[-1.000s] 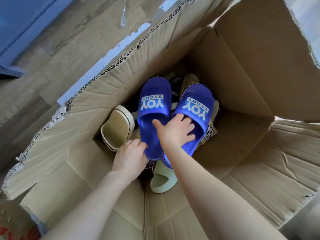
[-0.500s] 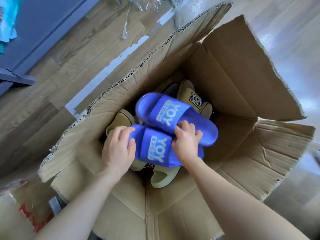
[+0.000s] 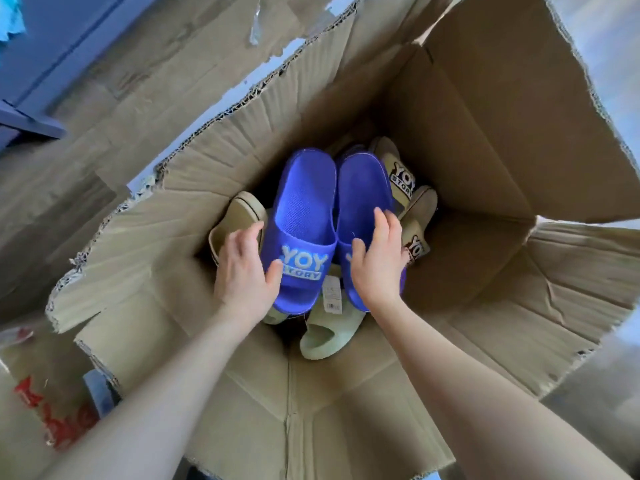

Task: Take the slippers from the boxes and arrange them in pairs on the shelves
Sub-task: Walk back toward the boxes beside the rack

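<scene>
**Blue pair in both hands, over the pile in the box**

My left hand (image 3: 242, 271) grips the first blue slipper (image 3: 301, 209) at the strap end. The thumb lies on the "YOY STORY" strap and the fingers curl round its outer edge. My right hand (image 3: 375, 268) holds the second blue slipper (image 3: 363, 188) the same way, with the fingers draped over the strap and outer side and the thumb on the inner side. The two slippers touch side by side, soles down. Their toes point to the near wall of the box (image 3: 485, 150) and their heels to the far wall. They sit mid-box, on or just above the pile. I can't tell if they are lifted clear.

Handling, my guess: foam or rubber slides, so light, bendy and not fragile. The textured footbed isn't slippery. The strap is the best hold, either a thumb on top with fingers round the edge, or fingers hooked under it. Pressing the two together should let them travel as one pair. A paper tag (image 3: 332, 292) hangs between them near the toes. It may be tied on and could snag on the way out.

Also in the box: a tan slipper (image 3: 239, 213) by the left wall, just beside my left hand. Tan slippers with dark lettering (image 3: 401, 178) sit against the far-right side, touching the second blue one. A pale green slipper (image 3: 329, 330) lies by the near wall, below my hands.
</scene>
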